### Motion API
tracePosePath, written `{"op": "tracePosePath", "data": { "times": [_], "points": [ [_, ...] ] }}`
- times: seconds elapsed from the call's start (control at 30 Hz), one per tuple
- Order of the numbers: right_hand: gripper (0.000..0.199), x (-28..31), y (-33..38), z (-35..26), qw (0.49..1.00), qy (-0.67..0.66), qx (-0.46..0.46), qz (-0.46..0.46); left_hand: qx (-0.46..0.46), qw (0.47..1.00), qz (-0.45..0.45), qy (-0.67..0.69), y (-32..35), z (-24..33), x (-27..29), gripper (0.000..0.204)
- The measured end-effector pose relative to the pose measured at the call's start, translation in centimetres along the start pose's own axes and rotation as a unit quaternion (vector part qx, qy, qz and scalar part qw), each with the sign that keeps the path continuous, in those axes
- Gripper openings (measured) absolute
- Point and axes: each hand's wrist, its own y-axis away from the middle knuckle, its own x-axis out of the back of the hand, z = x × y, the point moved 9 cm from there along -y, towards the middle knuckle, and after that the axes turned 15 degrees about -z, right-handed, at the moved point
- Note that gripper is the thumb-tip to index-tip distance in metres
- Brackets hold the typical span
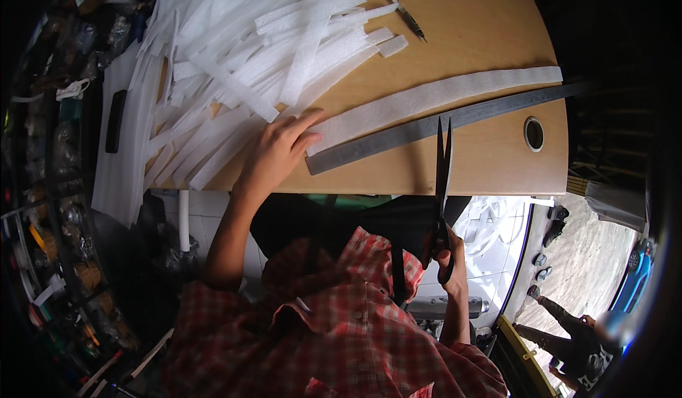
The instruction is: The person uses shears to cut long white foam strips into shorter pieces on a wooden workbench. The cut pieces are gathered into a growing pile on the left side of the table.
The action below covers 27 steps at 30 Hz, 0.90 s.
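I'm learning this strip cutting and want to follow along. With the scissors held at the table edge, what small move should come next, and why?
Probably bring the scissors forward to the long foam strip. The right hand holds them blades up, just short of the strip and the grey ruler beside it, while the left hand presses near the strip's end.

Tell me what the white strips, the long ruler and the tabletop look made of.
White strips: likely thin foam sheet, matte, soft fuzzy edges, limp. Ruler under the left hand: probably metal, flat grey with dull sheen. Tabletop: wood-look laminate, smooth tan, grommet hole.
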Motion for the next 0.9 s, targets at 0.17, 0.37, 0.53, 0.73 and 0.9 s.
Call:
{"op": "tracePosePath", "data": {
  "times": [0.17,0.37,0.53,0.73,0.9],
  "points": [
    [0.095,0.3,0.2,0.5,1.000,-0.020,-0.015,-0.010,0.024,1.000,0.010,-0.008,-1.2,3.0,0.8,0.034],
    [0.090,2.2,0.7,-1.2,1.000,0.014,-0.014,0.018,-0.144,0.987,0.070,-0.027,-8.5,9.7,-1.7,0.033],
    [0.096,2.5,1.9,-0.7,0.998,-0.015,-0.061,-0.012,-0.118,0.991,0.043,-0.055,-11.0,8.8,-4.5,0.039],
    [0.097,2.4,1.4,-0.9,0.996,-0.005,-0.081,-0.025,-0.131,0.990,0.021,0.043,-11.8,8.6,-5.3,0.026],
    [0.096,2.2,0.6,-1.0,0.996,0.020,-0.085,-0.026,-0.149,0.968,-0.032,0.198,-13.1,7.9,-5.7,0.019]
  ]
}}
